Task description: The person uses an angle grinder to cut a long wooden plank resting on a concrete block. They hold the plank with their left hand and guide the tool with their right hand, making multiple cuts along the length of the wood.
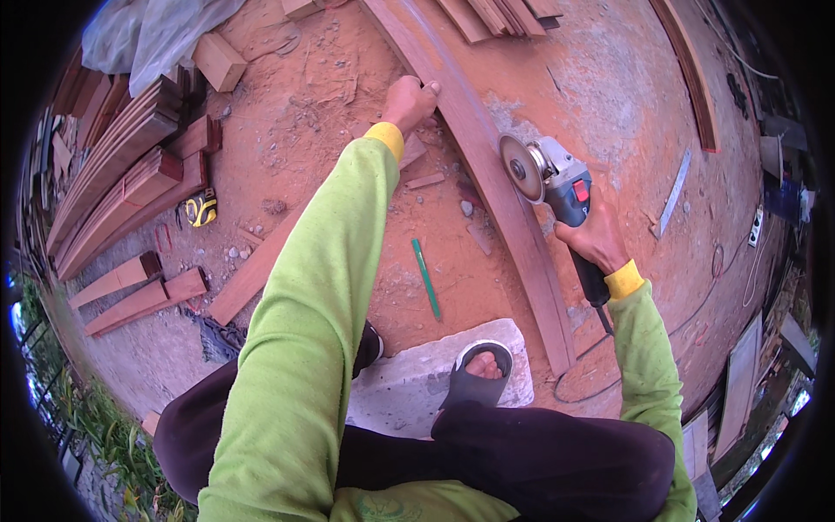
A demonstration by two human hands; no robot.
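Observation:
A long reddish-brown wooden plank (487,161), slightly curved, runs from the top middle down toward my feet. My left hand (410,103) is closed on its left edge near the far part; some fingers are hidden. On the plank's other side, my right hand (600,230) grips the body of an angle grinder (570,187) with a blue-grey housing and a red switch. Its round disc (523,167) sits over or against the plank's right edge; contact cannot be made out. A green pencil-like stick (426,278) lies on the ground between my arms.
Stacked curved timber (113,170) and a yellow tape measure (201,209) lie at left. A metal ruler (674,193) is at right, near the power cord (715,277). My sandalled foot (483,365) rests on a pale slab (396,383). More boards (496,19) lie at the top.

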